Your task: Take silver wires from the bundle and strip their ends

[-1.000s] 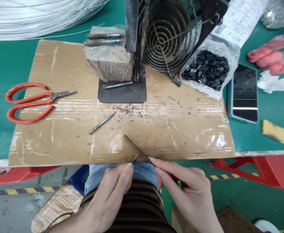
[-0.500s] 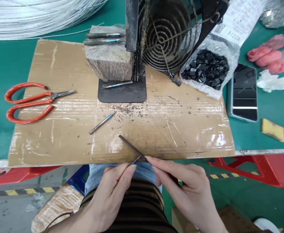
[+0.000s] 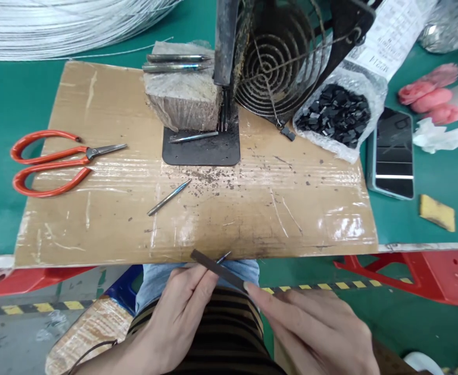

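Note:
Low in the head view, at the near table edge, my left hand (image 3: 184, 307) is closed around a soldering iron tip (image 3: 225, 256). Only its thin pointed end shows; the rest is hidden by my fingers. My right hand (image 3: 310, 323) grips a dark flat file (image 3: 217, 268), which lies slantwise across the tip just beyond my left fingertips. A similar pointed metal rod (image 3: 169, 197) rests on the cardboard (image 3: 107, 224) further up. Another rod (image 3: 193, 137) lies on a black metal base (image 3: 201, 156), among scattered dark crumbs.
Red-handled scissors (image 3: 52, 162) lie left. A plastic-wrapped block (image 3: 185, 107) carries metal rods beside a black fan with a wire grille (image 3: 265, 70). To the right are a bag of small black parts (image 3: 338, 114), a phone (image 3: 393, 153) and a yellow sponge (image 3: 437, 212). A wire coil (image 3: 64, 26) is back left.
The file has moved toward my body and now shows its broad face, crossing over the tip. My right hand has moved down and right; my left hand stays nearly in place. The view has shifted slightly.

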A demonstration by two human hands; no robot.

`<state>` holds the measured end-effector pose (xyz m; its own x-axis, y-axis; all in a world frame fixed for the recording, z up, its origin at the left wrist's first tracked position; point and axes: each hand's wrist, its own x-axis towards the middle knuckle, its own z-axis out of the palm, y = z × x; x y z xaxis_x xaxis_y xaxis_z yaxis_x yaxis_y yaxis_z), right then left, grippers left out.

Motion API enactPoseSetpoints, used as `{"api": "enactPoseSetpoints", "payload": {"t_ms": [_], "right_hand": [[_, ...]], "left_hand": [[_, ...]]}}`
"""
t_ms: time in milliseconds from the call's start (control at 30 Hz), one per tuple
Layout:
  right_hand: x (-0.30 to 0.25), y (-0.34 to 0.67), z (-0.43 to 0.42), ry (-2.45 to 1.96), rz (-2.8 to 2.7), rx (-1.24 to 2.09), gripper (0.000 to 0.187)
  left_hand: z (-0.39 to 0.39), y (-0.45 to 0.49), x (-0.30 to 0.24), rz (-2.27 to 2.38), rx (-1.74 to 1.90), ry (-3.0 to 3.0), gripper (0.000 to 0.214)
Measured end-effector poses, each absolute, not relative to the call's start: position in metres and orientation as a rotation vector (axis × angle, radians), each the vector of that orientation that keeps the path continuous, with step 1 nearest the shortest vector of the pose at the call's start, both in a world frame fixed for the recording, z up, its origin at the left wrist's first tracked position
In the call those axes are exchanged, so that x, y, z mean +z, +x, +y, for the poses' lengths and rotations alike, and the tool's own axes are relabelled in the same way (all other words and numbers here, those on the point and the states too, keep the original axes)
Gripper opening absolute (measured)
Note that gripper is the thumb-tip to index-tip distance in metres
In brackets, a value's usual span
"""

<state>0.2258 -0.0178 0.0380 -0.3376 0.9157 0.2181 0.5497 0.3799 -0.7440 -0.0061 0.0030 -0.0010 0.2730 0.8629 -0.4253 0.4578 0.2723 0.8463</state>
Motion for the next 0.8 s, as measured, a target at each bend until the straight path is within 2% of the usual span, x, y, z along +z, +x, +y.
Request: {"api": "enactPoseSetpoints", "payload": {"t_ms": [167,367,567,700,800], "right_hand": [[0.026,0.235,-0.027,-1.284,-2.197,0.516,0.047],[0.018,0.226,-0.021,-1.305,-2.236,0.395,0.059],[0.012,0.216,-0.013,-1.294,-2.201,0.364,0.046],[0.011,0.222,-0.029,-1.334,-2.149,0.425,0.062],[0.009,0.219,-0.025,-1.317,-2.129,0.403,0.061]], "left_hand": [[0.01,-0.004,0.003,1.271,0.383,1.312,0.047],[0.012,-0.003,0.007,1.23,0.37,1.225,0.05],[0.012,-0.002,0.012,1.287,0.41,1.307,0.049],[0.01,-0.003,0.012,1.339,0.381,1.344,0.048],[0.011,-0.004,0.011,1.302,0.408,1.35,0.047]]}}
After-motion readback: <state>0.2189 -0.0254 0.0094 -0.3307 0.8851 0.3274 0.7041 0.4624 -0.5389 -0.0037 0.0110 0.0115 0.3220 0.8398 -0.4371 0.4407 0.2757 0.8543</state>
